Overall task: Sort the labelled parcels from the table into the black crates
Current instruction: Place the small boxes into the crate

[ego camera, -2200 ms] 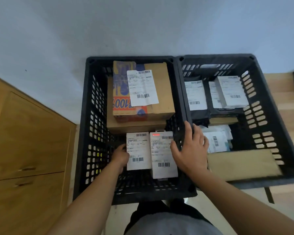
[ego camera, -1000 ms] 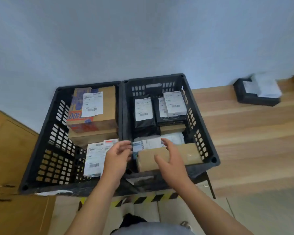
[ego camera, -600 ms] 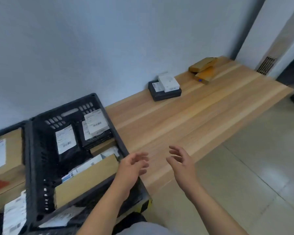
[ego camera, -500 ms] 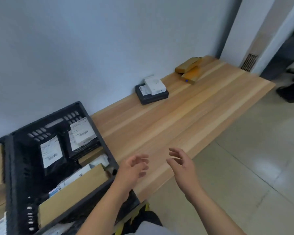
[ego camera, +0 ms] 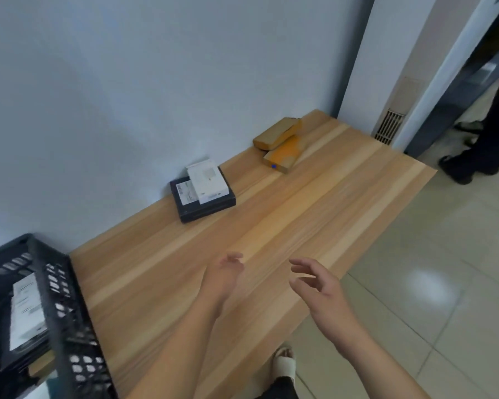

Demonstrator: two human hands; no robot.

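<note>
Both hands have left the crates and swung right over the table (ego camera: 300, 214): left hand (ego camera: 224, 276) and right hand (ego camera: 319, 283) empty, fingers loosely spread. Black parcel (ego camera: 211, 207), white box (ego camera: 208, 181) atop, at the back edge; label print unreadable. Black crate (ego camera: 69, 326) at left end.

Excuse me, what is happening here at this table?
A person is sorting parcels into a black crate at the table's left end. Both hands, left and right, are empty above the table. Still on it: a white box atop a black box, and two brown parcels farther back.
</note>
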